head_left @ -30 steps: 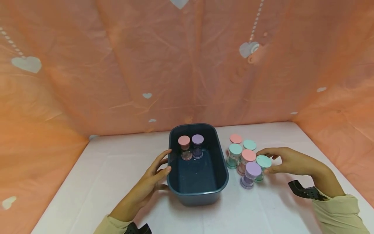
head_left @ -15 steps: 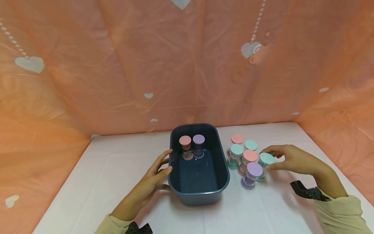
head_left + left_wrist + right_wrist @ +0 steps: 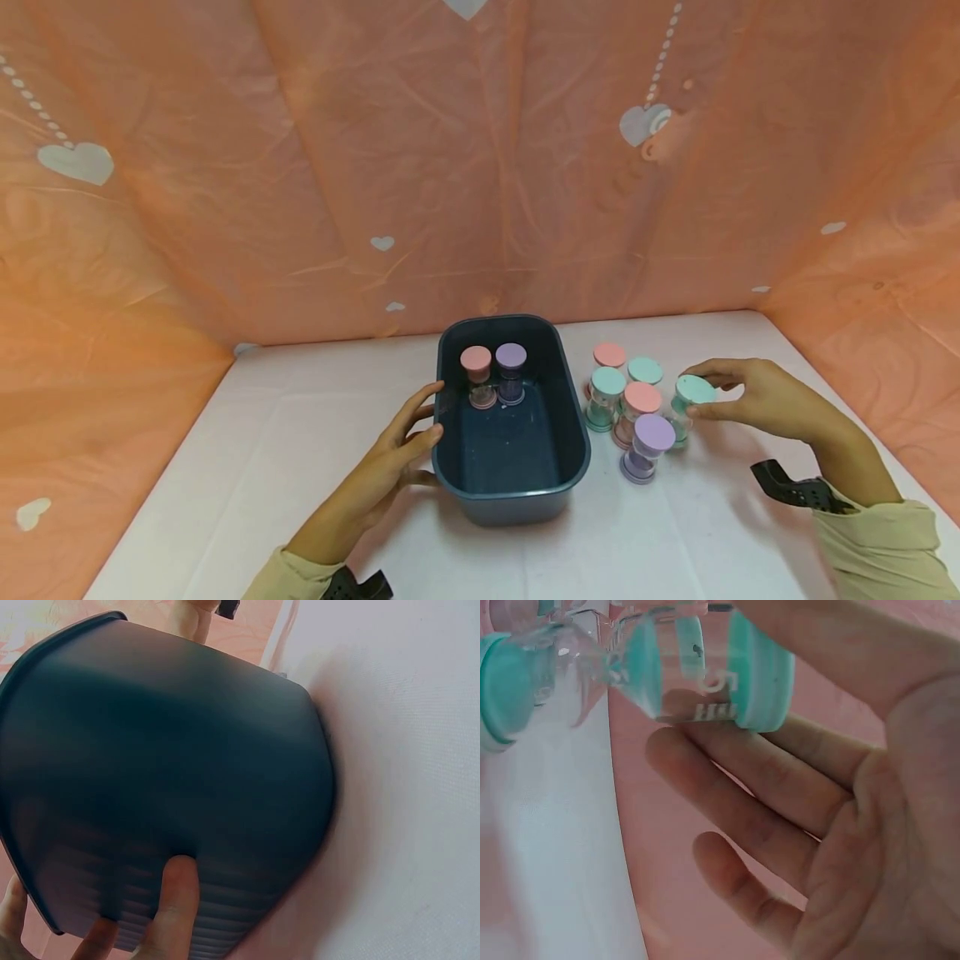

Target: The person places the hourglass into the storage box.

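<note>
My right hand (image 3: 772, 402) pinches a mint-green sand timer (image 3: 693, 390) by its upper bulb, thumb on the near side and fingers behind. In the right wrist view that sand timer (image 3: 765, 679) shows teal sand, white markings and two mint caps. Left of it, other sand timers stand upright close together: a purple one (image 3: 654, 433), two pink ones (image 3: 642, 397) and two mint ones (image 3: 607, 381). My left hand (image 3: 382, 467) touches the left wall of a dark blue bin (image 3: 517, 510) with extended fingertips. The left wrist view shows its fingers (image 3: 180, 892) against the wall.
Inside the bin stand a pink sand timer (image 3: 476, 360) and a purple one (image 3: 512, 357), near its far end. The white tabletop (image 3: 300, 417) ends at an orange sheet (image 3: 337, 167) with pale hearts, rising behind and at both sides.
My right hand has taken the mint sand timer away from the group, to the right and slightly toward the back. The left hand and the bin stay in place.
</note>
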A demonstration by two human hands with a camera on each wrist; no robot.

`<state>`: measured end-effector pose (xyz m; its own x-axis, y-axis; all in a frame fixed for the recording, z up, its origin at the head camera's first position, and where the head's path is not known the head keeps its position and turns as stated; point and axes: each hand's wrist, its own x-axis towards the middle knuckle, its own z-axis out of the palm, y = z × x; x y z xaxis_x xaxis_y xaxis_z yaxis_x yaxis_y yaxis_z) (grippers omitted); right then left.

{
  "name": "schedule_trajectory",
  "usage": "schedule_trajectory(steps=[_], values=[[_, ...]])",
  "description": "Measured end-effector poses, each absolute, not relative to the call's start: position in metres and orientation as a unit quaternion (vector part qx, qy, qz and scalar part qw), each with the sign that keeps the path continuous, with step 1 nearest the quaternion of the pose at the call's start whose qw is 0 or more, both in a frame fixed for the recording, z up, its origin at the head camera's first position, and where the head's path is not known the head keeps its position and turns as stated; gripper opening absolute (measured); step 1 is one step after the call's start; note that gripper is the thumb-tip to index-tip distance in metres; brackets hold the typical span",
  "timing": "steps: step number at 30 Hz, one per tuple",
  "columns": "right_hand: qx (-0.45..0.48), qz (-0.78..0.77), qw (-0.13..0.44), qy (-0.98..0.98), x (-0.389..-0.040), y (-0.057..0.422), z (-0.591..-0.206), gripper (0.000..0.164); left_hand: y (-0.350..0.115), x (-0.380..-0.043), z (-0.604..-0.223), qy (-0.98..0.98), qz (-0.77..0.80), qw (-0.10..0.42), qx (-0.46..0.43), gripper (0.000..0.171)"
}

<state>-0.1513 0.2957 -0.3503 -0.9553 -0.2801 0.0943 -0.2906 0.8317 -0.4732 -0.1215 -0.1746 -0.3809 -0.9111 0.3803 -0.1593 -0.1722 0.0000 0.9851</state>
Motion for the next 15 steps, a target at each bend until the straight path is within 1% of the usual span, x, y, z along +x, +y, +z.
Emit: schedule_trajectory(steps=[10,15], values=[[0.117,0.276,0.034,-0.953,-0.152,0.2973,-0.3462,0.041,-0.1751,-0.1211,-0.3812,0.675,0.708,0.195,0.077,0.055],[0.119,0.294,0.05,-0.947,-0.1506,0.2983,-0.3469,0.036,-0.1741,-0.122,-0.3812,0.676,0.706,0.196,0.077,0.055]])
